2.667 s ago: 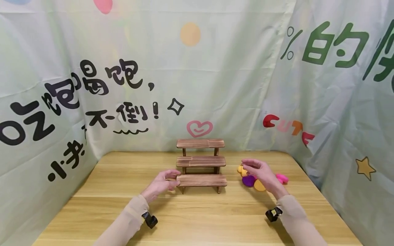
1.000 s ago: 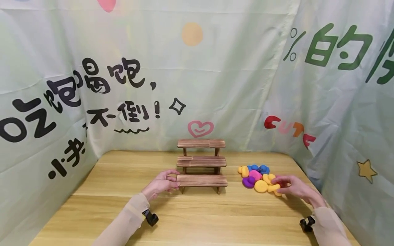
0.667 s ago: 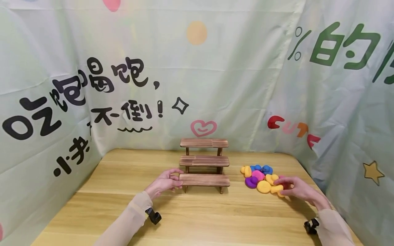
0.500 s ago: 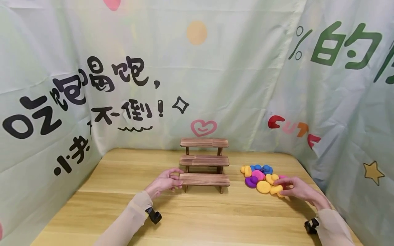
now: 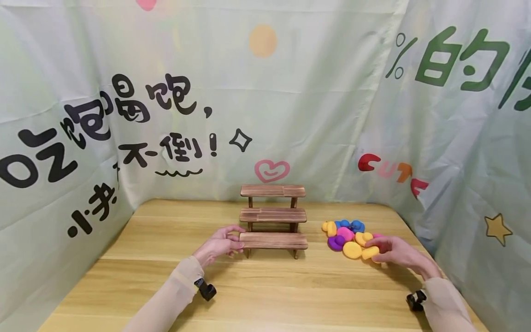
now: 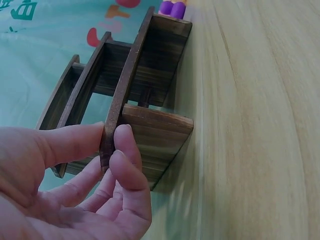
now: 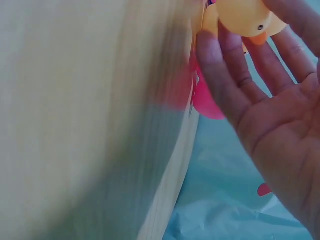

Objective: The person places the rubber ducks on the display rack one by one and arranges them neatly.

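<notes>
Left hand: forearm slanted inward, thumb and fingers pinching the lowest step's left end on the wooden stand. Right of stand: clustered coloured toys; beyond them, right hand, angled inward, grasping yellow duck. Cloth lettering: black "吃饱喝饱" upper left of stand; "CUTE" upper right.

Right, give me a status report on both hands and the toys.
Left hand pinching the wooden stand by its lowest step. Right hand at a yellow duck, grip unconfirmed. Pink toy close by, possible obstruction.
</notes>
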`<state>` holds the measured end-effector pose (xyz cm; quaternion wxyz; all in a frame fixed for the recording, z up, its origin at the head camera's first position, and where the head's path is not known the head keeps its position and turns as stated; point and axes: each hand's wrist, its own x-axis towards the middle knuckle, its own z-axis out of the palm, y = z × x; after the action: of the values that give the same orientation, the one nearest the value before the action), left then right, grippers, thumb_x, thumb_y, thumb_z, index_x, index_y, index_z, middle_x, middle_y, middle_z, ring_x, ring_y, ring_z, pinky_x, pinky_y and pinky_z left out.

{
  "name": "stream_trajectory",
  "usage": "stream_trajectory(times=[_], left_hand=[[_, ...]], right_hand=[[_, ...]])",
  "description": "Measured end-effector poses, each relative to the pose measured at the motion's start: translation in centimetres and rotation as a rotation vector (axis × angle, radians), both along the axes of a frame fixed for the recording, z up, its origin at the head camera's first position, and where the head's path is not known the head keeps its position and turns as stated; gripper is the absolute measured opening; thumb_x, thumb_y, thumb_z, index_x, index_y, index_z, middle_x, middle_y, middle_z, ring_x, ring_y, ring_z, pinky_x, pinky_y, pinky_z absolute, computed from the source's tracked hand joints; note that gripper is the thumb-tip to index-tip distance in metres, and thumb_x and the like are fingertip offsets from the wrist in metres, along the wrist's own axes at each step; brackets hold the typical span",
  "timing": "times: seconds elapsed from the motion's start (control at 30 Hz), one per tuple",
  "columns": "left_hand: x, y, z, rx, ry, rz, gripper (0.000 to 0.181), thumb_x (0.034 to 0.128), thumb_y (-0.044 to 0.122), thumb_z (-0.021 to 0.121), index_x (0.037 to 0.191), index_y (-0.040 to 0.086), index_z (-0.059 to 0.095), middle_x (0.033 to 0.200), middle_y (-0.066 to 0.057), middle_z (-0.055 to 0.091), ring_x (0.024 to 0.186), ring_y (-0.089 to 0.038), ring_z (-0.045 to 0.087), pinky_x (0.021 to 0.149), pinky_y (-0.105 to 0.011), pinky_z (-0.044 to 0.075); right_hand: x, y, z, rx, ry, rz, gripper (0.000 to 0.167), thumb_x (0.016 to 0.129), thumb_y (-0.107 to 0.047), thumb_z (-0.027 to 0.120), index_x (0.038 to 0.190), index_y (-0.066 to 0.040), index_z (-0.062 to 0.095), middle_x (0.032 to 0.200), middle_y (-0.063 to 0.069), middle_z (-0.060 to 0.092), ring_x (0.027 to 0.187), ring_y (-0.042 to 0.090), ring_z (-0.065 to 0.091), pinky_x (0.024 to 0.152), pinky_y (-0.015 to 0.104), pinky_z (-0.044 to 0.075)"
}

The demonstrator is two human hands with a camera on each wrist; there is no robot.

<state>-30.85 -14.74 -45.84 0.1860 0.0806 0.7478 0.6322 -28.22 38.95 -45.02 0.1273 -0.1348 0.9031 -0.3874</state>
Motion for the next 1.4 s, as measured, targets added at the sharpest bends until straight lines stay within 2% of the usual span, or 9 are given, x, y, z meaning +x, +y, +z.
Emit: stream_trajectory(times=[0.27,0.43,0.63,0.83,0.97,1.1,1.23,1.33,1.4], left_hand=[[0.1,-0.1,0.0,0.012,-0.01,0.003,0.054,0.0861,-0.001,0.068,0.136,0.002,0.047,0.091,-0.008,0.062,0.078,-0.021,0.067,0.06,-0.024,0.054],[0.0,-0.1,0.2,0.01,-0.014,0.008,0.054,0.0864,-0.002,0.068,0.136,0.002,0.047,0.091,-0.008,0.061,0.079,-0.022,0.067,0.061,-0.024,0.055],[-0.2,0.2,0.4,0.003,-0.016,0.011,0.054,0.0858,-0.001,0.068,0.136,0.003,0.048,0.093,-0.009,0.061,0.08,-0.022,0.067,0.063,-0.025,0.056],[-0.1,0.3,0.4,0.025,-0.038,0.011,0.054,0.0858,-0.002,0.067,0.136,0.002,0.048,0.093,-0.009,0.062,0.079,-0.021,0.066,0.062,-0.024,0.056],[0.1,0.2,0.3,0.03,-0.038,0.015,0.054,0.086,-0.003,0.067,0.136,0.002,0.048,0.093,-0.009,0.062,0.08,-0.022,0.067,0.062,-0.023,0.056],[0.1,0.0,0.2,0.035,-0.033,0.014,0.054,0.0853,-0.004,0.067,0.136,0.001,0.048,0.093,-0.01,0.062,0.08,-0.022,0.067,0.066,-0.027,0.059],[0.0,0.0,0.0,0.061,-0.035,0.014,0.055,0.0839,-0.006,0.067,0.135,-0.003,0.047,0.093,-0.009,0.062,0.08,-0.022,0.067,0.074,-0.033,0.062],[-0.2,0.0,-0.1,0.084,-0.04,0.014,0.056,0.0835,-0.008,0.067,0.136,-0.005,0.046,0.093,-0.01,0.063,0.08,-0.022,0.067,0.078,-0.036,0.063],[-0.3,0.1,-0.1,0.093,-0.039,0.014,0.057,0.0835,-0.009,0.066,0.136,-0.005,0.045,0.094,-0.01,0.064,0.079,-0.021,0.067,0.079,-0.037,0.063]], right_hand=[[0.0,-0.3,0.7,-0.097,0.045,-0.06,0.047,0.087,-0.02,0.075,0.124,0.004,0.058,0.122,0.02,0.062,0.107,0.021,0.06,0.08,0.02,0.056],[-0.2,-0.8,1.3,-0.15,0.062,-0.077,0.056,0.088,-0.021,0.074,0.13,0.009,0.053,0.123,0.024,0.062,0.1,0.008,0.063,0.081,0.018,0.058],[-0.1,-1.7,1.9,-0.217,0.065,-0.046,0.053,0.092,-0.017,0.069,0.134,0.01,0.05,0.125,0.025,0.062,0.098,0.0,0.063,0.082,0.023,0.06],[-0.3,-3.4,2.6,-0.209,0.09,-0.082,0.056,0.091,-0.022,0.071,0.135,0.003,0.05,0.127,0.024,0.061,0.097,0.0,0.063,0.075,0.031,0.06],[-0.6,-4.3,2.9,-0.24,0.095,-0.074,0.057,0.089,-0.021,0.073,0.135,0.004,0.05,0.126,0.027,0.061,0.098,0.002,0.064,0.082,0.036,0.062],[-0.9,-5.0,2.7,-0.301,0.101,-0.04,0.053,0.094,-0.018,0.067,0.137,0.006,0.046,0.125,0.028,0.059,0.099,0.014,0.068,0.086,0.044,0.061],[-1.2,-6.0,2.3,-0.367,0.101,-0.01,0.051,0.098,-0.017,0.061,0.139,0.005,0.042,0.13,0.031,0.052,0.104,0.028,0.067,0.084,0.045,0.062],[-1.5,-6.6,2.5,-0.391,0.101,-0.019,0.053,0.098,-0.017,0.061,0.14,0.004,0.039,0.133,0.034,0.048,0.105,0.028,0.066,0.082,0.046,0.062],[-1.6,-6.9,2.8,-0.39,0.111,-0.036,0.053,0.097,-0.017,0.062,0.14,0.003,0.039,0.134,0.034,0.049,0.103,0.021,0.067,0.082,0.043,0.062]])
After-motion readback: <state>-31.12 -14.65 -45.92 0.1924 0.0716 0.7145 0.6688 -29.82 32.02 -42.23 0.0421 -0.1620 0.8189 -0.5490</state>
